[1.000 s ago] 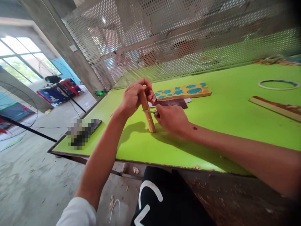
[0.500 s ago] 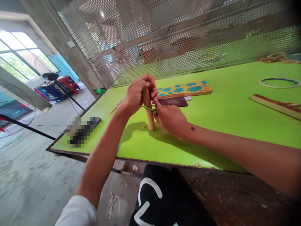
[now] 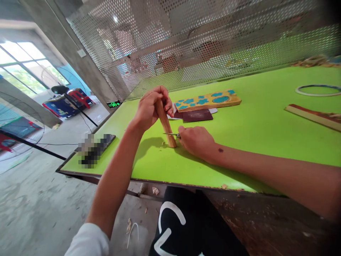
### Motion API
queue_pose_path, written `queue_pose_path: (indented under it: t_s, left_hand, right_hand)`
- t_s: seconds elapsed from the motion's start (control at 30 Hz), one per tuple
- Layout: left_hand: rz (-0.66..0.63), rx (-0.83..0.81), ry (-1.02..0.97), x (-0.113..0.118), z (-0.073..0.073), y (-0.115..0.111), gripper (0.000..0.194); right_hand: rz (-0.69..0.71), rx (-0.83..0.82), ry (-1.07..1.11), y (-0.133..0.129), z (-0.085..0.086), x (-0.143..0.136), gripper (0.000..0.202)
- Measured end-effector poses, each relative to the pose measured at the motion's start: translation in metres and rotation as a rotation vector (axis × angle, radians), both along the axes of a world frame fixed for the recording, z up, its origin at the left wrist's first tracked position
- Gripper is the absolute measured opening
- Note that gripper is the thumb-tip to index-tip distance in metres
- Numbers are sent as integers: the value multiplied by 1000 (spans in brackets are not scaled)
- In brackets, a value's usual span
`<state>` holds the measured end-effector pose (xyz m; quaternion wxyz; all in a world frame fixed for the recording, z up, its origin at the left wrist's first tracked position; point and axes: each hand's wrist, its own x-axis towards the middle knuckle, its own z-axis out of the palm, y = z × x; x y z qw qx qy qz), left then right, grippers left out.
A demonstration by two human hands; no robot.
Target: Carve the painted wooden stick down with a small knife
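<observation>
My left hand [image 3: 153, 106] is wrapped round the upper part of a wooden stick [image 3: 165, 122], which leans slightly with its lower end on the green tabletop. In my right hand [image 3: 195, 140], closed at the stick's right side, is a small knife [image 3: 173, 134]. Its thin blade lies across the stick's lower part, and my fingers hide the handle. A few wood shavings [image 3: 163, 143] lie on the table beside the stick's foot.
Behind my hands, a yellow board with blue shapes [image 3: 207, 101] lies by dark red sheets [image 3: 197, 115]. To the right are a tape ring [image 3: 317, 90] and a wood strip [image 3: 314, 116]. A perforated metal screen [image 3: 213, 42] borders the green table [image 3: 253, 131] at the back.
My right hand and the knife have moved down along the stick toward its lower end. The stick's top, with my left hand, has tilted a little to the left.
</observation>
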<state>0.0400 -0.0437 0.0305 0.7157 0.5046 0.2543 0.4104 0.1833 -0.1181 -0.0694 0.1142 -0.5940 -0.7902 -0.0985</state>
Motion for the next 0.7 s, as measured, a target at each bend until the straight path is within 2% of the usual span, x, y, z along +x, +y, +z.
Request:
queue_pose_path:
  t_s: [0.07,0.23,0.5,0.6,0.7]
  left_hand:
    - [30,11,10,-5,-1,3,25]
    - [36,166,71,-12,-4,8,22]
    - [38,389,122,2,-3,-5,18]
    - [26,513,155,6,-2,-9,17]
    - [46,524,177,8,-2,-11,19]
  right_hand:
    - [17,-17,-15,-1,-2,1,21]
    - [30,-19,-12,2,2,2,22]
    - [-60,140,51,8,21,-1,25]
    - [-75,138,47,6,26,-4,27]
    - [-87,126,51,4,26,-7,27]
